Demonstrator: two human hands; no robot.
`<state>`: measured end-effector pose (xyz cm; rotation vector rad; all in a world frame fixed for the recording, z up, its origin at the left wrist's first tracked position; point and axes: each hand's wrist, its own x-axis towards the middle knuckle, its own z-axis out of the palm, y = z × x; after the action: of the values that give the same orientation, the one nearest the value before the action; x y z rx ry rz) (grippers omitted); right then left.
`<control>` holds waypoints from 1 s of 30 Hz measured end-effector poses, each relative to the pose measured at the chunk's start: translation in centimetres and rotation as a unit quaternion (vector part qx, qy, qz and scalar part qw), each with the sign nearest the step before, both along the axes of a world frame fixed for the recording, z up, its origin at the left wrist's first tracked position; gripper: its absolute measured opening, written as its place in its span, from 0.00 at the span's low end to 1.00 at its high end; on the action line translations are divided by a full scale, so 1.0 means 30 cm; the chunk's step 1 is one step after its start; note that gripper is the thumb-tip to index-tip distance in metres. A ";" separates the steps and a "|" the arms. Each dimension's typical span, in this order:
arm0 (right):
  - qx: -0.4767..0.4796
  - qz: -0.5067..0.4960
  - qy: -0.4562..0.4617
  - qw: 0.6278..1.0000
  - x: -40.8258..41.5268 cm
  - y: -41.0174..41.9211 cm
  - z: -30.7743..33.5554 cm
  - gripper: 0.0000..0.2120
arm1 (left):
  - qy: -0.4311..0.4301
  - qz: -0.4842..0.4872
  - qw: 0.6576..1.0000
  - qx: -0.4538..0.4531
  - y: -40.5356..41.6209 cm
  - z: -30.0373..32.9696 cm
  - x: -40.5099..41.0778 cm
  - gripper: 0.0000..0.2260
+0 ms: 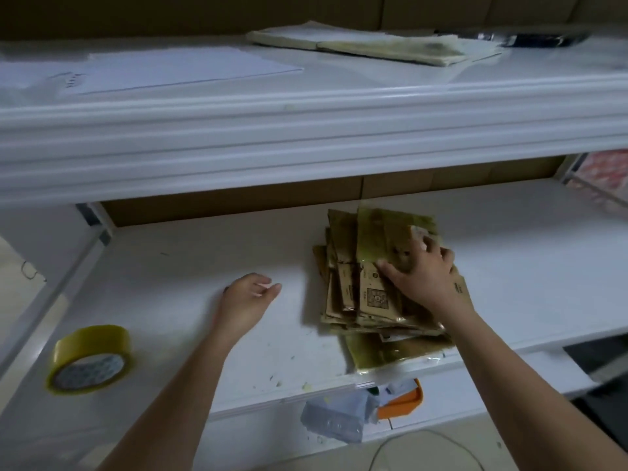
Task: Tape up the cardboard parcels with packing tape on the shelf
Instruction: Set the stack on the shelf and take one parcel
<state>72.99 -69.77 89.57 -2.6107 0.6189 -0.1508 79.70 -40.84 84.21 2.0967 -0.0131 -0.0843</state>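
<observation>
A stack of flat brown cardboard parcels (363, 283), some glossy with tape, lies on the white lower shelf (509, 266) right of centre. My right hand (423, 275) lies on top of the stack, fingers spread and bent over the upper parcels. My left hand (251, 292) hovers just above the bare shelf to the left of the stack, fingers loosely curled, holding nothing. A roll of yellowish packing tape (89, 358) lies near the shelf's front left corner, apart from both hands.
The upper shelf (306, 130) juts out above, carrying white sheets (176, 68) and more flat parcels (367, 45). Below the front edge sit an orange object (404, 401) and a bluish crumpled piece (339, 419). A cable (424, 433) lies on the floor.
</observation>
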 end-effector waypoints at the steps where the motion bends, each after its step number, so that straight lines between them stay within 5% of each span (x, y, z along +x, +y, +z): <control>1: 0.010 -0.005 0.015 1.000 -0.014 -0.021 0.001 0.38 | 0.041 -0.031 0.998 -0.044 -0.049 0.020 -0.007 0.12; 6: 0.067 -0.033 0.054 0.996 -0.038 -0.136 -0.014 0.43 | 0.251 -0.161 0.938 -0.175 -0.259 0.096 -0.042 0.41; 8: 0.153 -0.026 0.069 0.985 -0.049 -0.190 -0.026 0.47 | 0.274 -0.187 0.924 -0.192 -0.311 0.083 -0.041 0.46; 12: 0.340 -0.014 0.064 0.938 -0.092 -0.270 -0.048 0.46 | 0.235 -0.166 0.947 -0.144 -0.371 0.065 -0.039 0.58; 21: 0.354 -0.027 -0.012 0.935 -0.107 -0.424 -0.066 0.47 | 0.209 -0.150 0.950 -0.175 -0.531 0.072 -0.093 0.51; 26: 0.261 -0.068 -0.044 0.962 -0.143 -0.540 -0.092 0.29 | 0.196 -0.159 0.946 -0.201 -0.699 0.075 -0.143 0.54; 30: 0.246 -0.067 -0.085 0.963 -0.156 -0.606 -0.101 0.25 | 0.204 -0.163 0.944 -0.203 -0.764 0.082 -0.146 0.58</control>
<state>68.31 -87.94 86.53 -2.0542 0.6729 -0.2285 75.32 -63.76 86.67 1.6146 -0.1180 -0.6597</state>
